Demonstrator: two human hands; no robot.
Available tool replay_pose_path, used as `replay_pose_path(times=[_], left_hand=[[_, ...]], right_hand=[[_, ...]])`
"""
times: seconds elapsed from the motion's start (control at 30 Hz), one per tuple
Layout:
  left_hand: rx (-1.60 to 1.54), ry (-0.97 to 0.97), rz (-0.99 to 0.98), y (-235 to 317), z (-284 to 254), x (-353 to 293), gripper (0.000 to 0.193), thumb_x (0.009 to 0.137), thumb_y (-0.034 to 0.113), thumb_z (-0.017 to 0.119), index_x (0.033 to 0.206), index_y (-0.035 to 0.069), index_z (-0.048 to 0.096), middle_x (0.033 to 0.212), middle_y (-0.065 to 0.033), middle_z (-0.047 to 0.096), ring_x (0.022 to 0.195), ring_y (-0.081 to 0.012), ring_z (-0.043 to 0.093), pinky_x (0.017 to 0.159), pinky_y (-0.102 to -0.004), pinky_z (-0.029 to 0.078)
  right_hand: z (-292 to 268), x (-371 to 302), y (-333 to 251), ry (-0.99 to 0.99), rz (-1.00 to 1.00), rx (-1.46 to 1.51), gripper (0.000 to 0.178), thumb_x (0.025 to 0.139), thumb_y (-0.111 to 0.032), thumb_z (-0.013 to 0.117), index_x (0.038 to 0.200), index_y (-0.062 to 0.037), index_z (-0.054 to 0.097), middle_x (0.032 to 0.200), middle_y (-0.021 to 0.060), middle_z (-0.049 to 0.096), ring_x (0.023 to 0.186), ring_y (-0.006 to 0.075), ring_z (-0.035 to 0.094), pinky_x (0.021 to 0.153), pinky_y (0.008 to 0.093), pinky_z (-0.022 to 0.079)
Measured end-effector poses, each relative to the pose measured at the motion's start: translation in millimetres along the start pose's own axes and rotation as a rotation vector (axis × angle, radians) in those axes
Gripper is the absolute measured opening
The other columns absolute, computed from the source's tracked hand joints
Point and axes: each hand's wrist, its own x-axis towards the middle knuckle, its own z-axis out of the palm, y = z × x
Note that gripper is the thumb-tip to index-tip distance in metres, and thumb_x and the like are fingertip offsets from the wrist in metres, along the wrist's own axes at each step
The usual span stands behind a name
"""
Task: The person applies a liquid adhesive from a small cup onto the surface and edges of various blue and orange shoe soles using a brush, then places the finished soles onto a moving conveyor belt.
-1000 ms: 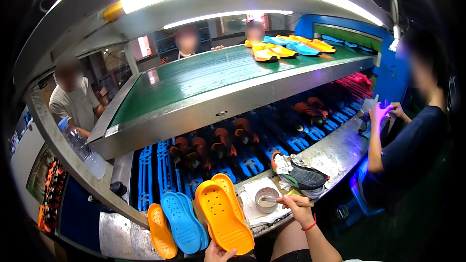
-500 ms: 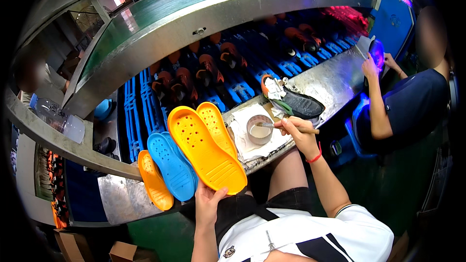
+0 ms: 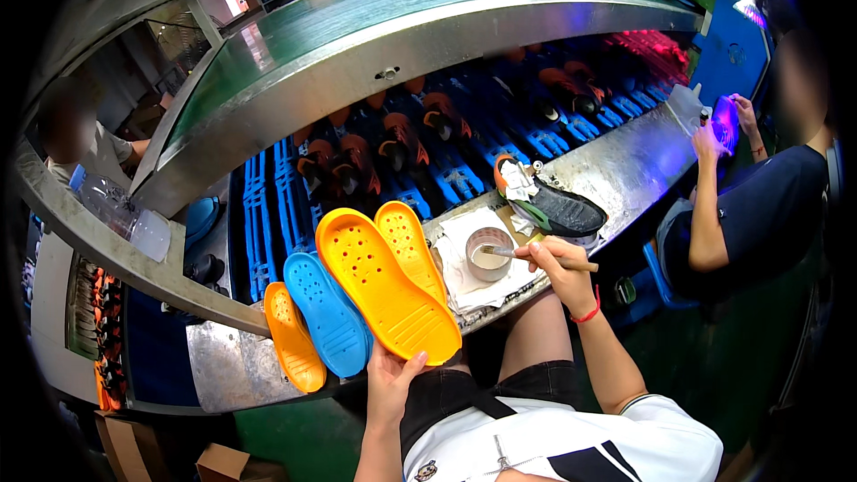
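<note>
My left hand (image 3: 391, 384) grips the heel end of a yellow shoe sole (image 3: 382, 281), its perforated inner side facing up. Between the thumb and fingers of my right hand (image 3: 558, 268) is a brush (image 3: 544, 259) with a wooden handle. Its bristle end dips into a round cup (image 3: 488, 254) holding pale liquid, which stands on a white cloth (image 3: 460, 277). Beside the held sole lie another yellow sole (image 3: 406, 236), a blue sole (image 3: 332, 317) and an orange sole (image 3: 295, 339). Past the cup a dark shoe upper (image 3: 558, 207) rests on its side, bottom toward me.
Shoe uppers (image 3: 406, 143) sit on the blue racks of a conveyor (image 3: 460, 178) beyond the metal ledge (image 3: 237, 361). A raised green belt (image 3: 357, 13) runs above. A co-worker (image 3: 759, 187) sits at right, holding a purple-lit sole. A large clear bottle (image 3: 120, 210) stands at left.
The whole view has shifted slightly, moving the scene down and to the right. The brush tip remains at the cup, and my left hand keeps its hold on the yellow sole.
</note>
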Motion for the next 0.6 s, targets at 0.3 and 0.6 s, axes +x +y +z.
replay_pose_path(times=[0.3,0.6], left_hand=[[-0.005,-0.025,0.056,6,1,14,0.065,0.082,-0.005,0.063,0.138,0.0,0.032,0.129,-0.0112,0.052,0.116,-0.0216,0.055,0.096,-0.036,0.049],[0.022,0.05,0.219,0,14,52,0.05,0.084,-0.005,0.063,0.128,-0.003,0.04,0.117,-0.0124,0.058,0.108,-0.0192,0.058,0.094,-0.0315,0.048]], right_hand=[[-2,3,10,0.008,-0.082,-0.018,0.019,0.092,-0.01,0.059,0.089,0.0028,0.072,0.07,0.0075,0.066,0.064,0.0102,0.06,0.061,0.0232,0.046],[4,-18,-41,-0.127,0.038,0.155,0.024,0.093,-0.009,0.052,0.092,0.0057,0.071,0.077,0.0111,0.067,0.063,0.0105,0.06,0.061,0.0222,0.046]])
